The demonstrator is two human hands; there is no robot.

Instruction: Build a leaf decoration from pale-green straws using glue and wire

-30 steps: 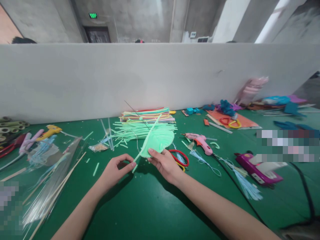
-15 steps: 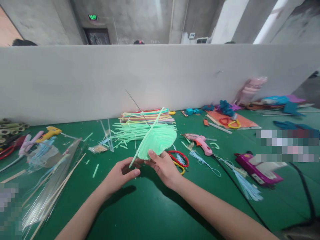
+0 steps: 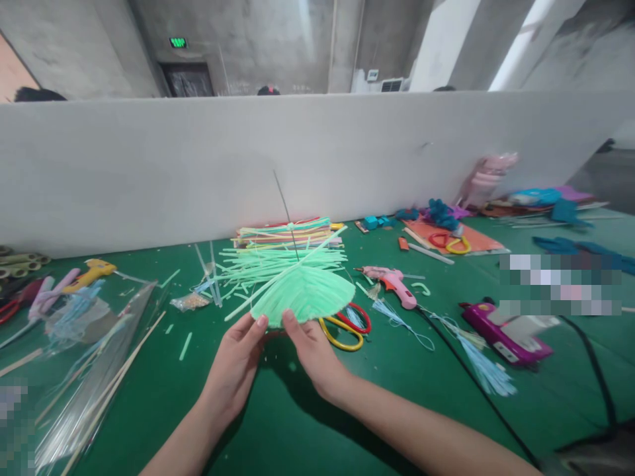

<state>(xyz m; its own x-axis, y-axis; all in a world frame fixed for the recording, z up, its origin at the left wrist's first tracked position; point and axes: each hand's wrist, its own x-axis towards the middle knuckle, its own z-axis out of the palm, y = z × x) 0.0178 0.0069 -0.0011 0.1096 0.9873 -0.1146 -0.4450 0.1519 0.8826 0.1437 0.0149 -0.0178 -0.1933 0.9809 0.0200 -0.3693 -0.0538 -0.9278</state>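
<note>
Mint-green chenille leaf (image 3: pixel 307 294) held above green table (image 3: pixel 297 439), wire stem (image 3: pixel 284 206) swung nearer upright. Lower edge now pinched by left hand (image 3: pixel 235 363) as well as right hand (image 3: pixel 320 360); leaf thus steadied at two points.

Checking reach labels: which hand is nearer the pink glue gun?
Right. The right hand, at the lower edge of the green leaf, is left of the pink glue gun and lower in view; the left hand, also at that edge, is farther left.
</note>
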